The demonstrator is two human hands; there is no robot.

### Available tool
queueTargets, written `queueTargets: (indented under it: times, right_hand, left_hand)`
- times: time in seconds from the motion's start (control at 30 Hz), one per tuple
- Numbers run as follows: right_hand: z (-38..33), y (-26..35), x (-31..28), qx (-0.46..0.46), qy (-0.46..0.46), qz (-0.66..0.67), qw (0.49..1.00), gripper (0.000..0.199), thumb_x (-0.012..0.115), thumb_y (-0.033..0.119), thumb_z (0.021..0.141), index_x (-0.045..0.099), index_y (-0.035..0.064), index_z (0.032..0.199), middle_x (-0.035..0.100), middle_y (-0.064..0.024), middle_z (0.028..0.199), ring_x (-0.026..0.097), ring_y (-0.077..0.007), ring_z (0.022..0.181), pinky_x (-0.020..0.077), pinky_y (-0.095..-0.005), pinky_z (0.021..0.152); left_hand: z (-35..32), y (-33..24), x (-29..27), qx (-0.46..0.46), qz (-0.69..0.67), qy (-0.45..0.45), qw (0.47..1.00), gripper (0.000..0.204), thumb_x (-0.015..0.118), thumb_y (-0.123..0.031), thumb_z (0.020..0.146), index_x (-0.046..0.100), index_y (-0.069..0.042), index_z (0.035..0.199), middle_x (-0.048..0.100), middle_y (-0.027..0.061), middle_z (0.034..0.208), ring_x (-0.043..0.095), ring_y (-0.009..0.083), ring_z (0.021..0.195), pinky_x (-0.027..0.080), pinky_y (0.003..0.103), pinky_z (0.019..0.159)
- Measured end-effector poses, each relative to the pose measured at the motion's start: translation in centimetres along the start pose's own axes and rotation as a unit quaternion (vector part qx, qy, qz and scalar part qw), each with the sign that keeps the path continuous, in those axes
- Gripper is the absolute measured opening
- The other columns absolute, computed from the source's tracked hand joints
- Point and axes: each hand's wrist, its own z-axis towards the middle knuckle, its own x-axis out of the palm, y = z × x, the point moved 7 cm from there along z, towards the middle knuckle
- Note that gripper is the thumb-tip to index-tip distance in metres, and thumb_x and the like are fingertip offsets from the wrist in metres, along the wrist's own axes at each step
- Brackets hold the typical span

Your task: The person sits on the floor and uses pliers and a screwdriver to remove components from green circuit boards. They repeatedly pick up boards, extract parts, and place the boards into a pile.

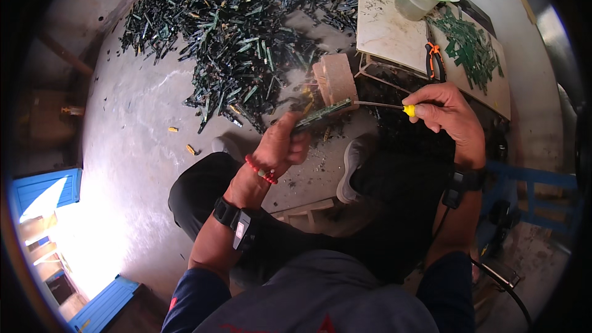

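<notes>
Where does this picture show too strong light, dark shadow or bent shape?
Head view: glare whitens the floor at lower left, black trousers lose detail in shade, the right wall curves near the rim; left hand and right hand look fairly clear.

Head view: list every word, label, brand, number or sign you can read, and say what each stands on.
None can be read.
Grey shirt front: red print, cut off at the lower edge.
Left sleeve: small red mark, unreadable.
Left wrist device: pale label, too small.
Yellow-handled tool and dark green strip: no lettering visible.
</notes>
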Motion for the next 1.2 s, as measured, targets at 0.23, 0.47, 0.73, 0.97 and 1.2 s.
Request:
queueTargets:
  times: [0.23,0.47,0.73,0.97,1.2]
  right_hand:
    - [0.3,-0.2,0.3,-0.012,0.008,0.009,1.000,0.020,0.062,0.009,0.083,0.066,-0.0020,0.100,0.063,-0.0087,0.072,0.044,-0.0038,0.048,0.0342,-0.0174,0.043]
    - [0.3,-0.2,0.3,-0.014,0.017,0.000,1.000,0.020,0.060,0.010,0.085,0.066,-0.0015,0.100,0.063,-0.0085,0.072,0.045,-0.0034,0.048,0.0344,-0.0167,0.043]
    - [0.5,-0.3,0.8,0.001,0.044,-0.016,0.999,0.019,0.060,0.011,0.087,0.065,-0.0011,0.101,0.064,-0.0082,0.074,0.046,-0.0042,0.048,0.0354,-0.0170,0.044]
    - [0.8,-0.7,1.5,0.023,0.067,-0.046,0.996,0.021,0.063,0.014,0.085,0.066,-0.0017,0.099,0.064,-0.0072,0.075,0.049,-0.0045,0.053,0.0372,-0.0178,0.045]
    - [1.4,-0.7,3.1,0.030,0.099,-0.047,0.994,0.021,0.064,0.013,0.084,0.066,-0.0016,0.099,0.064,-0.0055,0.075,0.052,-0.0049,0.057,0.0384,-0.0177,0.046]
  left_hand:
    - [-0.3,0.2,0.0,-0.005,0.009,0.013,1.000,0.045,0.040,-0.042,0.092,0.032,-0.015,0.057,0.026,-0.0046,0.049,0.021,0.0085,0.041,0.019,0.025,0.040]
    - [-0.1,0.4,-0.2,-0.011,-0.003,0.022,1.000,0.045,0.041,-0.042,0.091,0.032,-0.015,0.057,0.027,-0.0046,0.050,0.021,0.0081,0.041,0.018,0.024,0.039]
    - [0.1,0.5,-0.3,-0.002,0.017,0.028,0.999,0.045,0.041,-0.042,0.091,0.032,-0.015,0.057,0.026,-0.0050,0.050,0.020,0.0075,0.041,0.017,0.024,0.039]
    - [-0.2,0.6,0.2,-0.002,0.050,0.011,0.999,0.042,0.042,-0.040,0.092,0.034,-0.014,0.060,0.026,-0.0061,0.051,0.020,0.0061,0.042,0.015,0.023,0.038]
    - [-0.2,0.8,-0.4,-0.005,0.047,0.010,0.999,0.038,0.042,-0.037,0.091,0.034,-0.014,0.062,0.026,-0.0057,0.052,0.020,0.0061,0.043,0.014,0.023,0.039]
